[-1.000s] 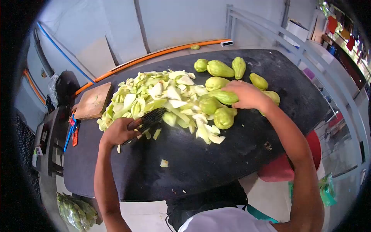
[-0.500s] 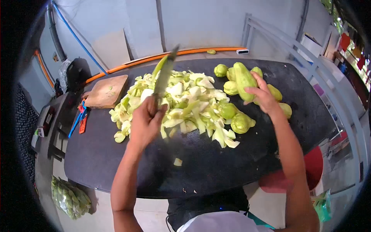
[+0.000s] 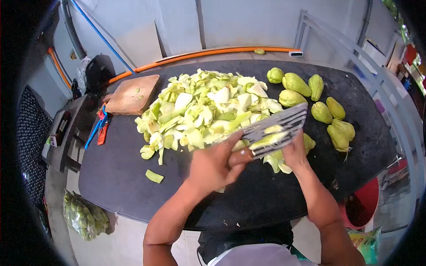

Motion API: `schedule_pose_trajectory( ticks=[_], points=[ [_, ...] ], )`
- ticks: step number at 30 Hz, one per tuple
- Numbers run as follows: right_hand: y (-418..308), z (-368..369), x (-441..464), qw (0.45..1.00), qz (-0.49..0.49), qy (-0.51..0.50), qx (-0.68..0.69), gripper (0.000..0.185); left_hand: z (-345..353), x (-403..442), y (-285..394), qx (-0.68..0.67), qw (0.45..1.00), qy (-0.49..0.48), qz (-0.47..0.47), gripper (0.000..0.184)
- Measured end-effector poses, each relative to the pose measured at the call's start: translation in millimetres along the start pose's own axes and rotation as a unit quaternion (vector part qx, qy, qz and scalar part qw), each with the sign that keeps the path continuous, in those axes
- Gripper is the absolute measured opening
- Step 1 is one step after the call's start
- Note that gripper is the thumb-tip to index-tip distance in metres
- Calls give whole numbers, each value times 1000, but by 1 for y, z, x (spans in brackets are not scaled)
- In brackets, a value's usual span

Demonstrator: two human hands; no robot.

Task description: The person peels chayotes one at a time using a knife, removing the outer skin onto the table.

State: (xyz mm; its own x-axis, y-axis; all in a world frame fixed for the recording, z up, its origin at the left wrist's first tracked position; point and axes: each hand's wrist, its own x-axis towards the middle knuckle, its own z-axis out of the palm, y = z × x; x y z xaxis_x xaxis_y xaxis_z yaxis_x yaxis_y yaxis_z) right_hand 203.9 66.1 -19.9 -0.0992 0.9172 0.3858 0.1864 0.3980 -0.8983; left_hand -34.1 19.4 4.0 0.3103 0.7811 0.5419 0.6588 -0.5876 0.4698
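At the far left, a clear bag of green produce (image 3: 85, 216) lies on the floor (image 3: 173, 241); above it, a dark patterned cloth (image 3: 33, 142) hangs beside a side bench (image 3: 71, 128). On the left part of the table (image 3: 120, 177), a red-and-blue item (image 3: 102, 128) lies just beside a wooden board (image 3: 133, 94), which has a few small green scraps on it; an orange pipe (image 3: 199, 54) runs along the wall behind.

A broad heap of cut pale-green pieces (image 3: 195, 111) covers the middle of the table; one loose slice (image 3: 154, 176) lies apart in front of it. The left hand (image 3: 213, 166) is closed around the wooden handle (image 3: 241, 157) of a wide, striped blade (image 3: 277, 128), raised and tilted up to the right in front of the heap's right side; pale-green bits show on its face. The right hand (image 3: 295, 153) is at the blade's far end, its fingers partly hidden behind the metal; whether it grasps anything there, I cannot tell.

Whole green squashes (image 3: 296, 84) lie in a loose group at the right of the heap, some touching, others apart; one is partly hidden beside the right hand. Below the table's right edge stand a red bucket (image 3: 361, 206) and, nearer, a green bag (image 3: 367, 244).
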Motion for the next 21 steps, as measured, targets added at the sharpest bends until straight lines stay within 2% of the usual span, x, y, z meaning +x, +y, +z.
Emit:
schedule_pose_trajectory(
  ticks=[3, 4, 5, 7, 10, 12, 16, 20, 21],
  points=[
    [39, 0, -9, 980, -106, 12, -165, 41, 6, -4, -1, 21, 997, 9, 70, 72],
    [41, 2, -12, 990, -70, -1, -121, 47, 6, -2, 1, 33, 994, 19, 107, 75],
    [40, -3, -11, 995, 62, -51, 65, 54, 6, -1, 3, 33, 993, 19, 108, 74],
    [35, 1, -11, 981, 112, -33, 153, 54, 6, -1, 7, 34, 993, 18, 112, 74],
    [32, -2, -8, 996, 2, -87, -9, 51, 8, 0, 7, 30, 991, 23, 126, 73],
    [39, -1, -9, 996, 7, -81, 45, 48, 10, -1, 6, 35, 990, 28, 130, 73],
    [28, 6, -15, 975, 99, -43, 194, 42, 13, -1, 7, 44, 989, 37, 135, 72],
    [28, 7, -10, 974, 106, -34, 200, 41, 15, -1, 3, 45, 989, 37, 136, 66],
    [24, 6, -8, 988, 53, -34, 143, 43, 14, -2, -1, 75, 991, 25, 104, 63]
  ],
)
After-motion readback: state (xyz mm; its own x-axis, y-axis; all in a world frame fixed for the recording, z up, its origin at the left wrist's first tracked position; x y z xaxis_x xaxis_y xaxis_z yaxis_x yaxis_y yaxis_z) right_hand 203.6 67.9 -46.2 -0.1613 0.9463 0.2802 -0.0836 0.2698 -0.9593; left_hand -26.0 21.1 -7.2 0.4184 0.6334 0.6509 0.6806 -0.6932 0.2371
